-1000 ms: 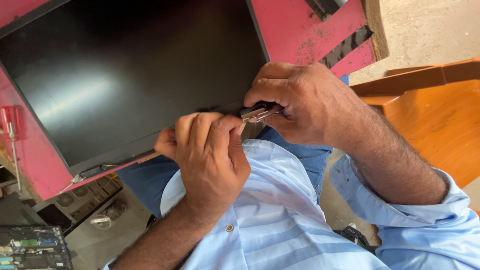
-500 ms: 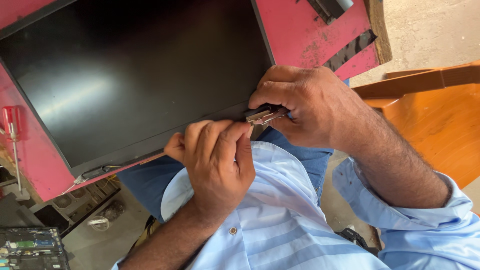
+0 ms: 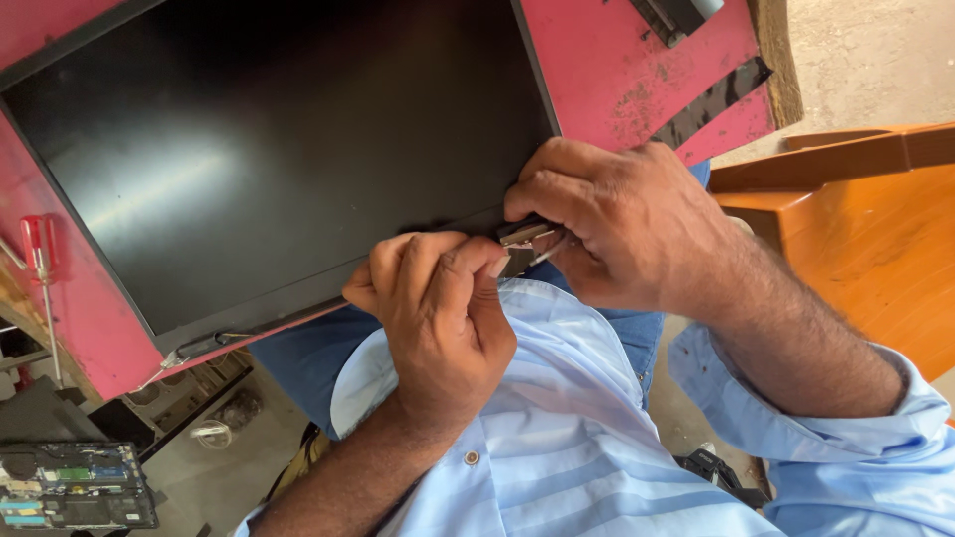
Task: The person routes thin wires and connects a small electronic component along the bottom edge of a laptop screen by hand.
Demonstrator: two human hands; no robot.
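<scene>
Two hands are working at the near edge of a dark screen panel (image 3: 279, 159), which is lying flat on a pink tabletop (image 3: 617, 70). The right hand (image 3: 622, 234) is curling over the panel's corner, its fingers closed around a small metal hinge piece (image 3: 525, 242) that is sitting right at that lower edge. The left hand (image 3: 438, 308) is coming in just beside it, thumb and forefinger pressed together and pinching the same metal piece from the other side. Both hands are touching there, knuckles almost meeting. The panel is overhanging the table's edge a little, above the person's blue trousers and striped light-blue sleeves. Off to the far side, a red-handled screwdriver (image 3: 38, 261) is resting on the pink surface, well apart from the hands. Down below, an opened laptop base (image 3: 75, 485) with its circuit board showing is sitting on the floor. An orange wooden chair (image 3: 856, 239) is standing beside the right arm.
</scene>
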